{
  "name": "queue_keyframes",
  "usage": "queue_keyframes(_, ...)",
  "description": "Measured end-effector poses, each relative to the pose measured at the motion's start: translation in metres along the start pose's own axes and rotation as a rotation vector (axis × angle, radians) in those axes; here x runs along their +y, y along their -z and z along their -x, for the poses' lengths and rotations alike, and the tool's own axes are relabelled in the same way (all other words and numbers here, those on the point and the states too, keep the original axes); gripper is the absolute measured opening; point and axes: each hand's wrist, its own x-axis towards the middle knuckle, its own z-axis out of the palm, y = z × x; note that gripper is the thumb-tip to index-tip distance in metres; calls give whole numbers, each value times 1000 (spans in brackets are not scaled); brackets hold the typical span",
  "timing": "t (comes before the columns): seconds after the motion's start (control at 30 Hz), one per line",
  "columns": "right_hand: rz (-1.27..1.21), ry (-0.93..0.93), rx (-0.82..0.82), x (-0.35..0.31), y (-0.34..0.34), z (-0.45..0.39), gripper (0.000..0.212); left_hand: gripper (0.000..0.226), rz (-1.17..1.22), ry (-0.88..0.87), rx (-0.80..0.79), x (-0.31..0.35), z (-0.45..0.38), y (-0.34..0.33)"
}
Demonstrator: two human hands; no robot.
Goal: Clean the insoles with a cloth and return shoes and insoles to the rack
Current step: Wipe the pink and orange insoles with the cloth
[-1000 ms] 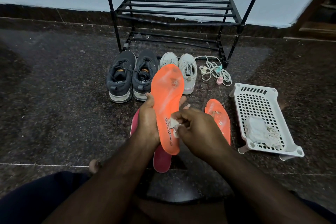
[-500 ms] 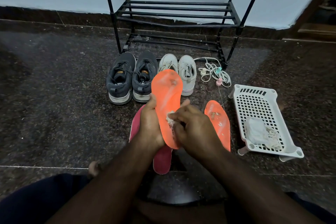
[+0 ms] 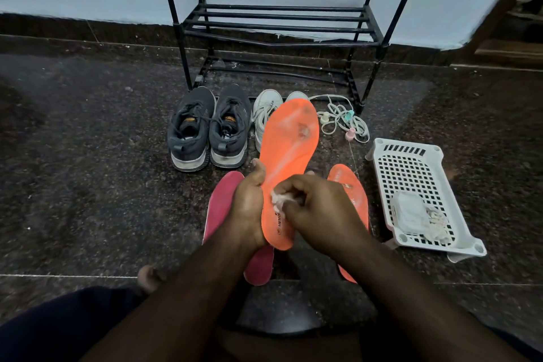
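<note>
The black tubular metal shoe rack stands unloaded against the wall; the dark grey sneakers and pale mesh sneakers wait on the floor before it. My left hand clamps the long orange foam insole at its heel edge, tilted upright. My right hand pinches the small white cloth against the insole; its grip has returned from mid-length toward the heel within the last second. Judgement: wiping strokes continue; the second orange insole and magenta insoles remain.
</note>
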Motion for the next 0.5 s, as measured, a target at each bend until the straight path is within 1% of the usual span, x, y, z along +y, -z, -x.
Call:
queue_keyframes(0.03, 43, 38, 79, 1, 0, -4, 19, 78, 14, -8, -1, 0, 0, 1)
queue_keyframes(0.07, 108, 71, 119, 1, -2, -8, 19, 75, 28, -19, 4, 0, 1, 1)
queue_keyframes(0.1, 175, 84, 109, 1, -4, -11, 18, 75, 22, -27, 17, -1, 1, 2)
queue_keyframes(0.2, 272, 29, -57, -2, -11, -8, 18, 84, -52, -36, 30, -3, 0, 2)
queue_keyframes(0.27, 226, -30, -110, -4, -8, -4, 17, 86, -72, -47, 35, -5, -1, 0)
queue_keyframes(0.4, 98, -104, -224, -2, 1, 4, 16, 81, -33, -61, 47, -4, -4, 2)
queue_keyframes(0.43, 35, -122, -209, -1, 2, 5, 15, 83, -21, -51, 34, -4, -5, 3)
queue_keyframes(0.47, -30, -129, -152, -1, 3, 4, 16, 84, -9, -43, 22, -3, -4, 3)
queue_keyframes(0.5, -55, -107, -58, -1, 3, 2, 17, 83, 5, -44, 8, -3, -4, 4)
